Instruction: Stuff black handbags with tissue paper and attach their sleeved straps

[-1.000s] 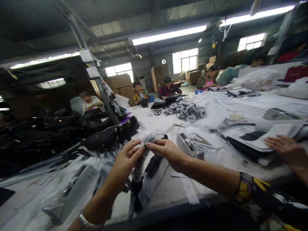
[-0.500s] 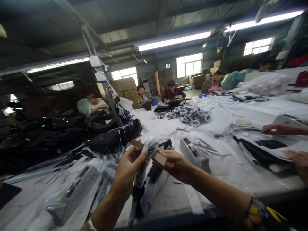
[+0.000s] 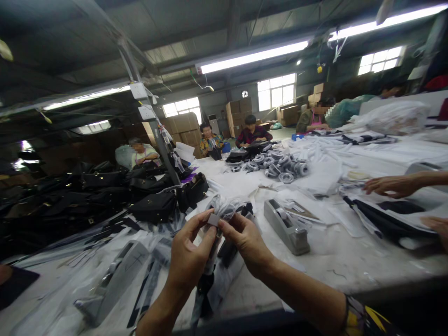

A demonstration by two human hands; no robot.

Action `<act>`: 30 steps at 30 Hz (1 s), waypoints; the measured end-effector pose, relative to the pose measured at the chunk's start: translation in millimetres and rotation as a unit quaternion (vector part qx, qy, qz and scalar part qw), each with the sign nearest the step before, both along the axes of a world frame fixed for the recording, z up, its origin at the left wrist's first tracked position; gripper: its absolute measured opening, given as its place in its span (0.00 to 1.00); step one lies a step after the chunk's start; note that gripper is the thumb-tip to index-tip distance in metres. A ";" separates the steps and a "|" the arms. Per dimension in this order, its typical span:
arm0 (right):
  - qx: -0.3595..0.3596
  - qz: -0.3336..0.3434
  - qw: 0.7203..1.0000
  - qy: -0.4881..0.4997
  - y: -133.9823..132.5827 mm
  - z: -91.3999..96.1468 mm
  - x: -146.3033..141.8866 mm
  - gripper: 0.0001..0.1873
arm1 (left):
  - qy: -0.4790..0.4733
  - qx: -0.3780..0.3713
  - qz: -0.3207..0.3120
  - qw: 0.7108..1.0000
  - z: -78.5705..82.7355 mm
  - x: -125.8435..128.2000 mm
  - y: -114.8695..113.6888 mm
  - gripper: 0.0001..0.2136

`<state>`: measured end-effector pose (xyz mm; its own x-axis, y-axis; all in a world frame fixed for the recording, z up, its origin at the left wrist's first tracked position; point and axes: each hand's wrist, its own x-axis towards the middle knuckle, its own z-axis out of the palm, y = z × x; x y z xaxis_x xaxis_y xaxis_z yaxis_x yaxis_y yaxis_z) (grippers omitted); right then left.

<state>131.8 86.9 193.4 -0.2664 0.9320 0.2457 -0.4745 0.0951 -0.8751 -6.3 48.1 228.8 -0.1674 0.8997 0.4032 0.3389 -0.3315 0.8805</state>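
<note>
A small grey-brown piece of card [image 3: 213, 220] is pinched between the thumbs and fingers of both hands. My left hand [image 3: 191, 249] is closed on its left side, and my right hand [image 3: 249, 240] grips it from the right. The card lies against a bundle of clear-plastic-wrapped strap [image 3: 224, 204], partly hidden by my fingers. Below my hands, black wrapped strap ends [image 3: 206, 284] hang towards the table's front edge. One grey tape dispenser [image 3: 287, 228] stands just right of my right hand; another tape dispenser [image 3: 114, 280] sits left of my left forearm.
A co-worker's hands [image 3: 395, 185] work over a black bag with white wrapping [image 3: 388, 221] at right. Black bags [image 3: 154, 207] are heaped to the left, beside a metal post [image 3: 163, 149]. Grey coiled rolls [image 3: 280, 165] and white sheets lie farther back, where several people sit.
The card's two ends, sticking out apart earlier, now show as one small flat piece at the strap. My hands have drawn closer together, the right one moving left.
</note>
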 end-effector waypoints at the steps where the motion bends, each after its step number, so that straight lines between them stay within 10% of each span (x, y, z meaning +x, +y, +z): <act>1: 0.003 -0.005 1.000 0.001 -1.0 1.1 -0.2 0.21 | 0.016 0.009 -0.010 1.000 3.2 -0.3 -1.9 0.18; 7: -0.018 -0.034 0.999 -0.006 -3.9 2.7 -6.1 0.18 | 0.207 0.077 0.057 0.974 12.5 -3.4 -5.6 0.09; 13: -0.029 -0.026 0.999 0.007 0.0 2.9 -9.5 0.19 | 0.475 0.279 0.169 0.817 -4.9 1.1 -7.3 0.14; 16: -0.042 0.001 0.999 0.033 1.7 1.9 -8.1 0.20 | 0.518 0.273 0.170 0.792 -13.1 9.4 -10.9 0.18; 25: 0.001 0.030 0.999 0.039 -0.9 -4.4 8.6 0.18 | 0.420 0.152 0.138 0.884 -26.0 13.3 -18.6 0.29; 30: 0.003 0.061 0.998 0.025 5.4 -6.2 12.9 0.20 | 0.190 -0.077 0.043 0.978 -0.9 -13.8 -6.2 0.27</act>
